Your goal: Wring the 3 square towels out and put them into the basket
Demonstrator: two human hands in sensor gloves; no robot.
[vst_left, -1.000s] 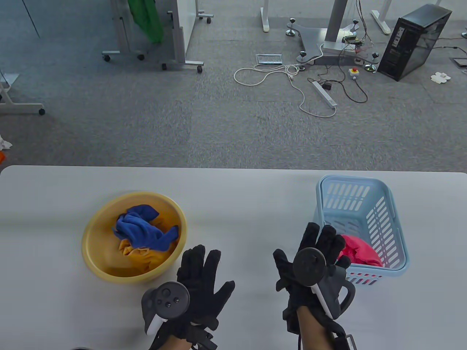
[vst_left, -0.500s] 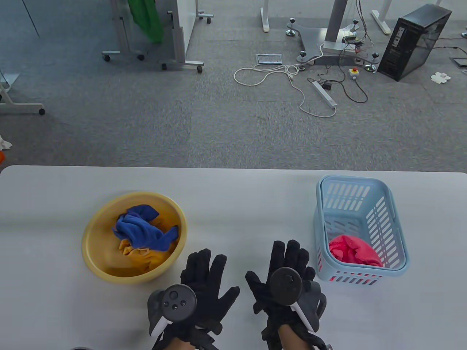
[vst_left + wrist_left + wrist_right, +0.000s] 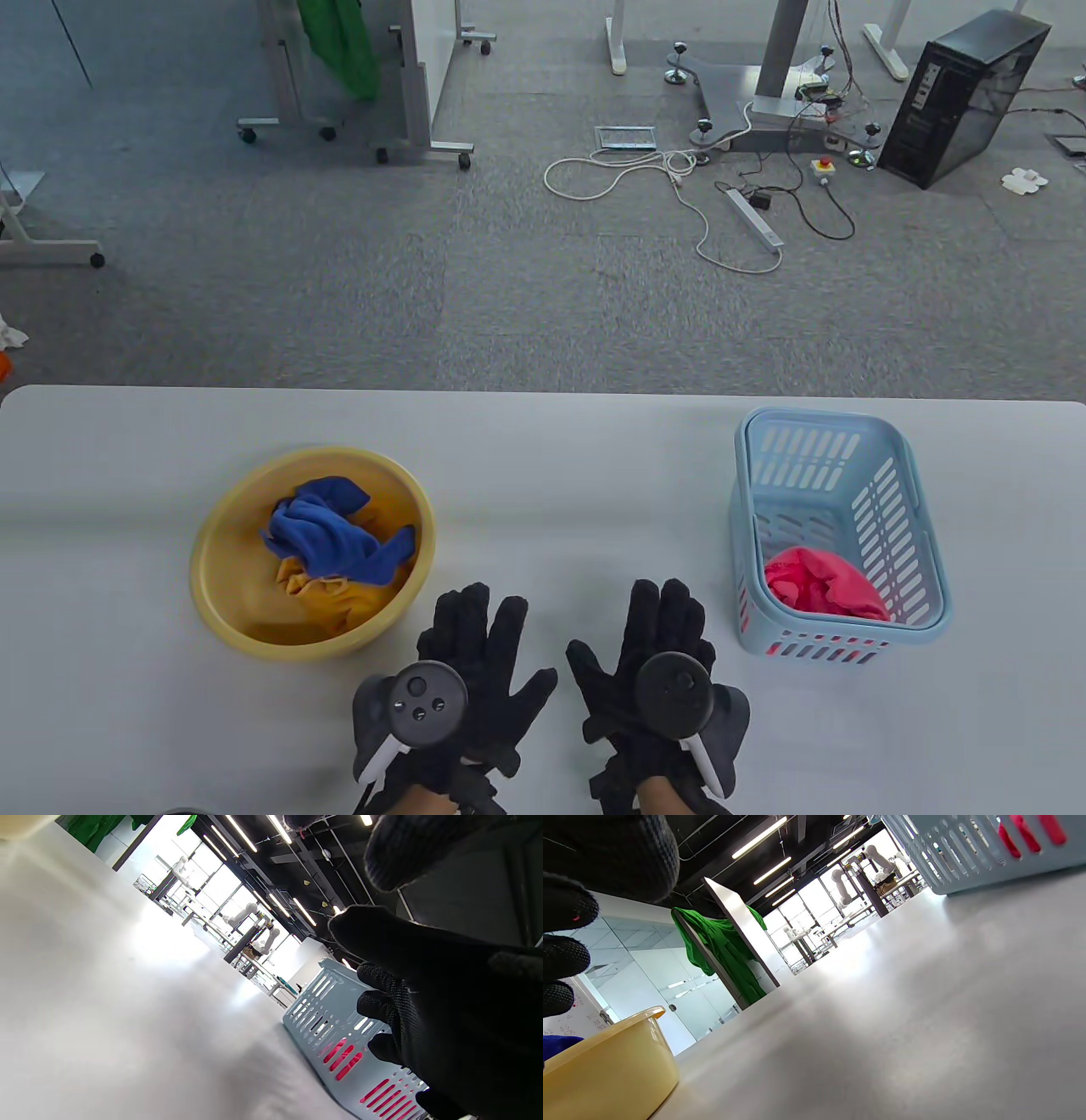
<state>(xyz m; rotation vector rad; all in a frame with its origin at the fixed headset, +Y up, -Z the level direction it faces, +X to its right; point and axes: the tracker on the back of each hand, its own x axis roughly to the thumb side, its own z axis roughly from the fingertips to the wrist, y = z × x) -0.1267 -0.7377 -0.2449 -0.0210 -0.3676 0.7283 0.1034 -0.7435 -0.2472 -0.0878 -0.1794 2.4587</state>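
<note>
I am holding both hands flat and released over the surface [image 3: 543, 475], fingers spread and gripping nothing: my left hand [image 3: 475, 671] is lying just beside the yellow basin [image 3: 222, 543], my right hand [image 3: 653, 662] is lying between the basin and the blue basket [image 3: 920, 543]. The red towel [image 3: 819, 581] is sitting in the near end of the basket, so I am judging one towel done and two to go. The blue towel [image 3: 327, 531] is lying crumpled on top in the basin, with the yellow towel [image 3: 327, 594] partly buried under it.

The next step, I am thinking, is taking the blue towel. To do it well I am planning to reach in with the left hand, since it is nearest, and pinch a fold on top so the yellow one is not dragged out with it. Then I am meaning to bring the right hand across, grip the other end, and twist the two ends in opposite directions directly over the basin, so any water is dropping back in and not onto the surface. Only once it is twisted tight am I carrying it to the basket.
</note>
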